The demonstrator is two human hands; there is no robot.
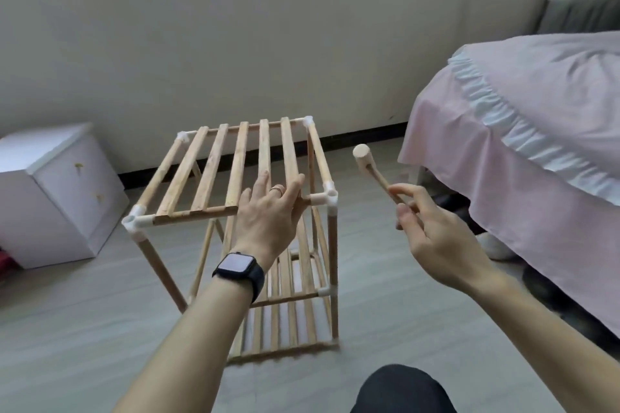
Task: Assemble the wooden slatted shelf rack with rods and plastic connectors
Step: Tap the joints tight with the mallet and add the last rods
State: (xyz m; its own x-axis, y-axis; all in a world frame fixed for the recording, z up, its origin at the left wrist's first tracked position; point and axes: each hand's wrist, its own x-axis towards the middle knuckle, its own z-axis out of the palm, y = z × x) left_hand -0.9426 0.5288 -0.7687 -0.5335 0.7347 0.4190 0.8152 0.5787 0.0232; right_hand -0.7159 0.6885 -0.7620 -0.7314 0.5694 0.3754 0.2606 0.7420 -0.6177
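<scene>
Standing upright on the floor, the slatted rack is pressed on its top shelf by the left hand, laid flat with straight fingers. At 3 o'clock of the rack, a small wooden mallet is pinched by its handle in the right hand, near a white corner connector.

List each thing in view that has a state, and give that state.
shelf rack, standing upright, top slats in place.
left hand, flat on the top slats, fingers straight.
right hand, grips the mallet handle.
mallet, held raised, head up, apart from the rack.
front-right connector, top socket empty.
front-left connector, top socket empty.
watch, on the left wrist, screen dark.
</scene>
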